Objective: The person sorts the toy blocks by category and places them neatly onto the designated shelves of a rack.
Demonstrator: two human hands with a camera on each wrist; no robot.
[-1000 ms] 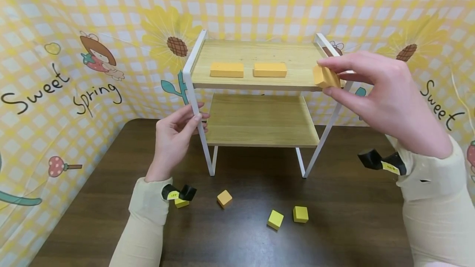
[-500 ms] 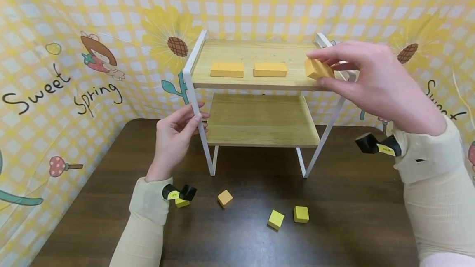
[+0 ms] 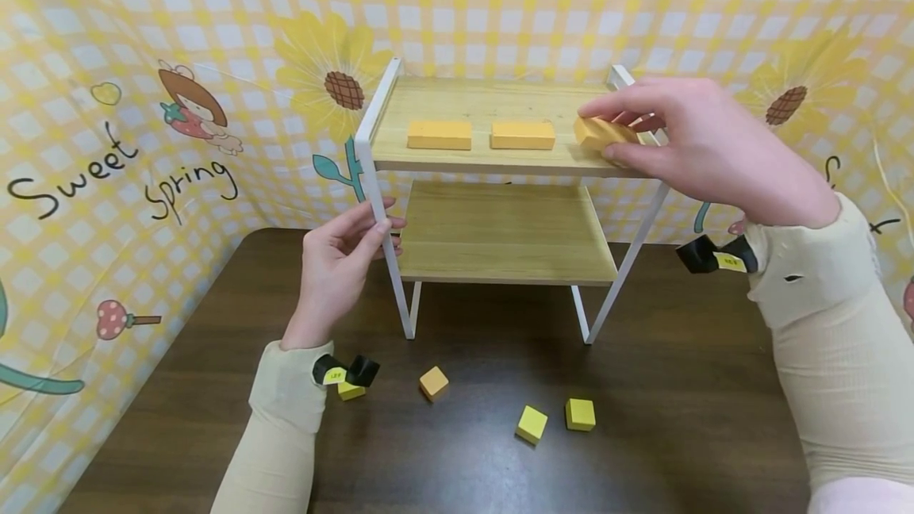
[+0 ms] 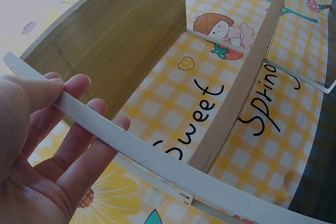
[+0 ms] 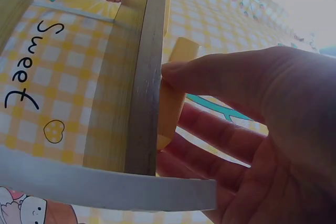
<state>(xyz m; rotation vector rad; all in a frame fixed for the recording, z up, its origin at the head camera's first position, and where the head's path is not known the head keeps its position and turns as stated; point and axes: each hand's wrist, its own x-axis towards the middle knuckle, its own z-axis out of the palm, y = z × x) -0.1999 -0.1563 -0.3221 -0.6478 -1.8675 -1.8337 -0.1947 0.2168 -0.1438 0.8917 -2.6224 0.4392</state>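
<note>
The scene is seen from above and in front by the head view, tilted down over a two-tier shelf (image 3: 500, 141) on a dark table (image 3: 643, 435). The shelf's white frame leg is framed very closely from beside and below by the left wrist view. The top board's edge is framed just as closely by the right wrist view. The shelf is shared by all three views.
</note>
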